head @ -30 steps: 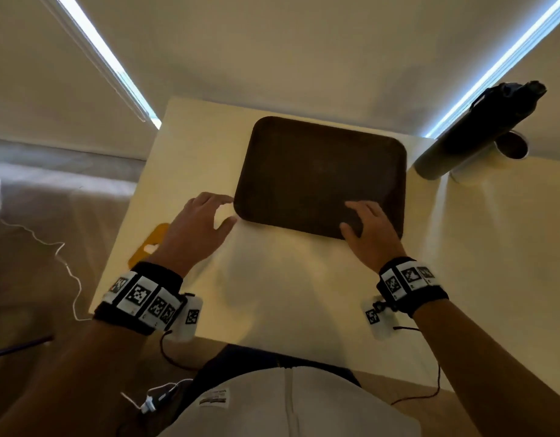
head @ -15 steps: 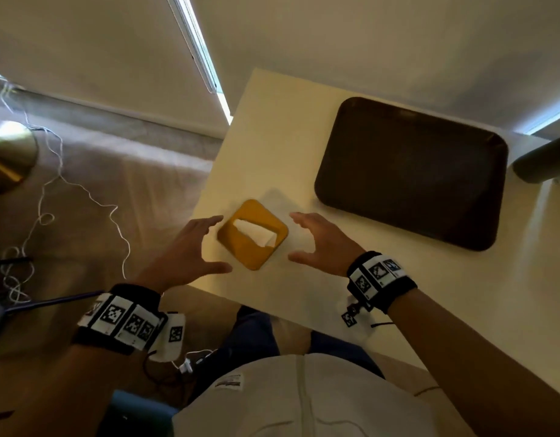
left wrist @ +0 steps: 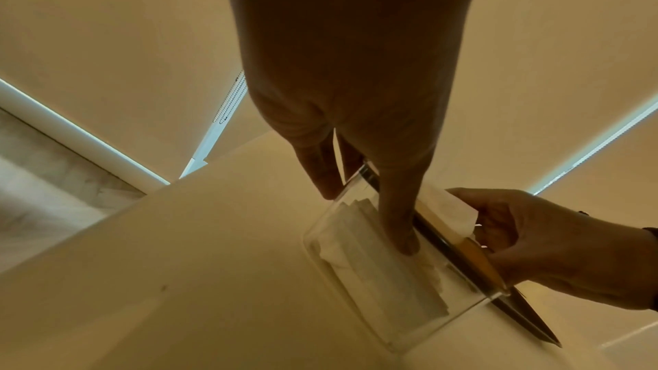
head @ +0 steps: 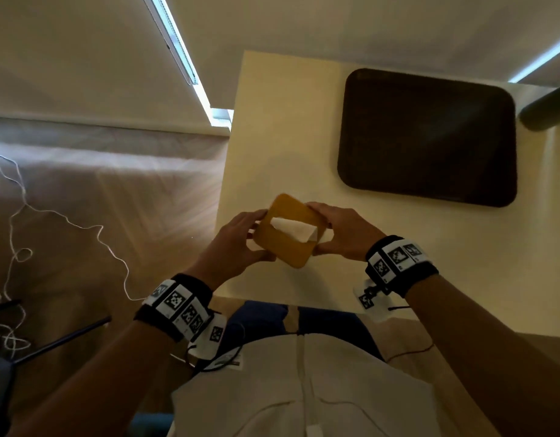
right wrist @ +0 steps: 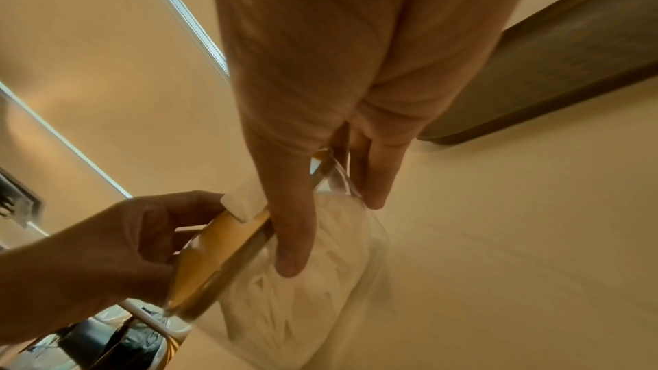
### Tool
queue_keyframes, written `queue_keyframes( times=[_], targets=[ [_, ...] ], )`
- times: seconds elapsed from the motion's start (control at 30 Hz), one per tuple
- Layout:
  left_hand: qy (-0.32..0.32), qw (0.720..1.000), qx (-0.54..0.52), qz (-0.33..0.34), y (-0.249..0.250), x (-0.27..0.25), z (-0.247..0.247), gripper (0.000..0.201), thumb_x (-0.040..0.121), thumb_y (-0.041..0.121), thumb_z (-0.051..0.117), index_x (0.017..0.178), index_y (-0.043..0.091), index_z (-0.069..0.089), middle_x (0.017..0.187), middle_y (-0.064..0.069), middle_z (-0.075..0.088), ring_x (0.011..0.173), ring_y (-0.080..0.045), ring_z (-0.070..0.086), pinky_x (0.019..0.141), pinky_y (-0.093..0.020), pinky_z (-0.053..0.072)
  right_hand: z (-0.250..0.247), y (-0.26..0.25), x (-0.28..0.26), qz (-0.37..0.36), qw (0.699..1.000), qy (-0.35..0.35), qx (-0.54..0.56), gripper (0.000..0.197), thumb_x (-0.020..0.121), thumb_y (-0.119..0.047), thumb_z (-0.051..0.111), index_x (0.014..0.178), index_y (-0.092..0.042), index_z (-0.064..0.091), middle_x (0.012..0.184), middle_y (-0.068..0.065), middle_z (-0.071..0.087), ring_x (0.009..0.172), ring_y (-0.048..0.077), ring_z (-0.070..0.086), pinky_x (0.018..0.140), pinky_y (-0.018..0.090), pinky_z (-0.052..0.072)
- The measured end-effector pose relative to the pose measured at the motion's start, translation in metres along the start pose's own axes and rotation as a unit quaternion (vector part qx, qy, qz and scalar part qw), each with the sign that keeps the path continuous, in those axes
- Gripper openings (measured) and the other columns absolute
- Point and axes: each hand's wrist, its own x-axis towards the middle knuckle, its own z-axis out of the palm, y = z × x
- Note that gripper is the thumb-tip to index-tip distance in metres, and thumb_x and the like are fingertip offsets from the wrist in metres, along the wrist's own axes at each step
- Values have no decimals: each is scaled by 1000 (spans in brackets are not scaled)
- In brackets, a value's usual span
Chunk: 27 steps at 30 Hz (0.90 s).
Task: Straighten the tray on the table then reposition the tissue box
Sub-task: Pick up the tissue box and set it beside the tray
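Note:
The tissue box (head: 288, 234) has clear walls, an orange-yellow lid and a white tissue sticking out of its slot. It sits near the table's front left corner, turned diagonally. My left hand (head: 237, 244) grips its left side and my right hand (head: 338, 234) grips its right side. The left wrist view shows the clear wall of the tissue box (left wrist: 384, 263) with folded tissues inside and my left fingers (left wrist: 398, 224) along it. My right fingers (right wrist: 295, 235) wrap the edge of the tissue box (right wrist: 302, 305). The dark brown tray (head: 430, 137) lies flat at the far right, apart from both hands.
The cream table (head: 272, 137) ends at its left edge just beside the box. A dark cylindrical object (head: 547, 108) lies at the far right past the tray. White cable (head: 67, 222) trails over the floor to the left. My lap presses against the table's front edge.
Both hands left the tray, moved left to the tissue box and closed onto its two sides. The view has swung left, so the tray now lies to the right.

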Motion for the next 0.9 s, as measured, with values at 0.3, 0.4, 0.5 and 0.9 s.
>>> queue_keyframes(
  times=[0.3, 0.4, 0.5, 0.9],
  targets=[
    [6, 1000, 9, 13, 19, 83, -57, 95, 66, 26, 92, 147, 12, 43, 139, -11, 57, 115, -17, 58, 94, -21, 48, -66, -13, 55, -10, 999, 37, 6, 101, 65, -23, 90, 147, -18, 31, 137, 8, 55, 120, 20, 55, 104, 37, 45],
    [17, 1000, 12, 17, 22, 134, -80, 95, 63, 24, 94, 145, 13, 46, 136, -13, 60, 111, -21, 63, 96, -31, 55, -105, -16, 87, -11, 998, 59, 4, 100, 64, -22, 90, 146, -17, 33, 134, 9, 56, 116, 18, 55, 100, 29, 45],
    [9, 999, 39, 13, 25, 184, -101, 96, 65, 24, 92, 146, 13, 43, 137, -13, 60, 115, -25, 64, 100, -45, 55, -139, -15, 123, -8, 997, 74, 17, 96, 65, -20, 90, 145, -15, 36, 135, 9, 56, 114, 15, 54, 96, 24, 42],
    [-6, 999, 47, -28, 22, 295, -138, 93, 69, 24, 90, 148, 16, 40, 141, -10, 57, 124, -28, 59, 104, -40, 50, -213, -1, 218, -17, 995, 81, -63, 92, 61, -31, 91, 140, -20, 44, 129, 5, 61, 104, 19, 60, 94, 39, 52]
  ],
)
